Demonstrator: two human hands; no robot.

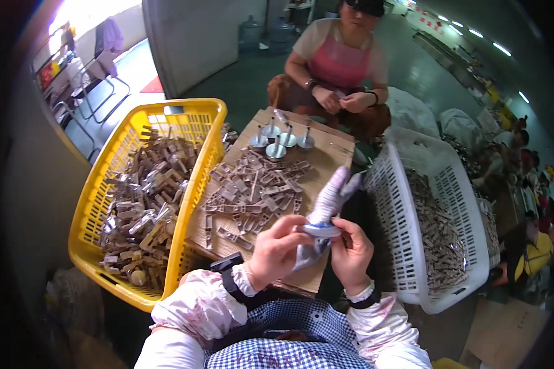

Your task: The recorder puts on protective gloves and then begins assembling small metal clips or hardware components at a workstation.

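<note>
- So the thing in play is a grey-and-white striped knit glove (330, 200), held up over the near right part of the brown cardboard work surface (335, 152), glove fingers pointing away from the wearer.
- Left hand (273, 250): thumb and fingers pinched together on the left side of a pale blue-white band (318, 230). Looks like the cuff to me, can't swear to it.
- Right hand (353, 256): same deal, narrow pinch on the right side of that band.
- There's a darker grey bit of fabric (305, 253) hanging below; can't tell if it's the same glove.
- My take on doing this well: pinch both sides evenly and pull gently, so the knit doesn't twist.
- Also, I'd stay clear of the heap of small silvery metal pieces (252, 187) just beyond the left hand. Those edges could snag yarn, I reckon.
</note>
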